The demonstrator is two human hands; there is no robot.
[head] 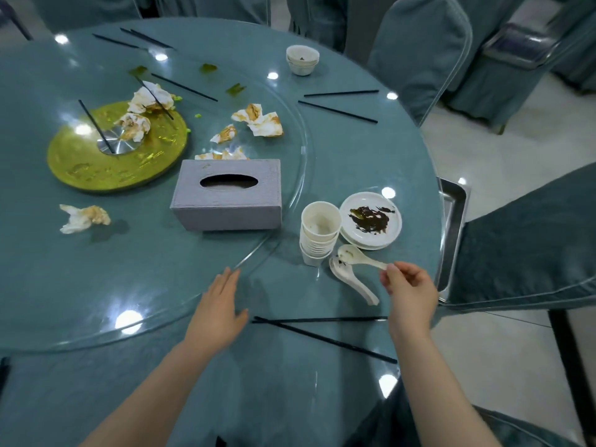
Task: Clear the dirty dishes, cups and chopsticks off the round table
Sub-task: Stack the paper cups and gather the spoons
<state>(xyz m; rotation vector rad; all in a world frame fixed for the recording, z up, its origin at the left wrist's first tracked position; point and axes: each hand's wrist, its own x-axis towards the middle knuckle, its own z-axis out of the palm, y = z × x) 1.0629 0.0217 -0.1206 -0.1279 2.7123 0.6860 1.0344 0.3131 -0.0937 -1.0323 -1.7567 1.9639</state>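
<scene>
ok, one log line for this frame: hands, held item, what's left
left hand: flat on turntable edge | right hand: pinching spoon handle | left: cup stack, plates, chopsticks

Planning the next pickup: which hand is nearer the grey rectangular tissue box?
Left. The left hand lies flat on the glass just below the grey rectangular tissue box; the right hand is farther right, pinching a white ceramic spoon.

metal tray (453, 221) partly behind chair (529, 240)
</scene>
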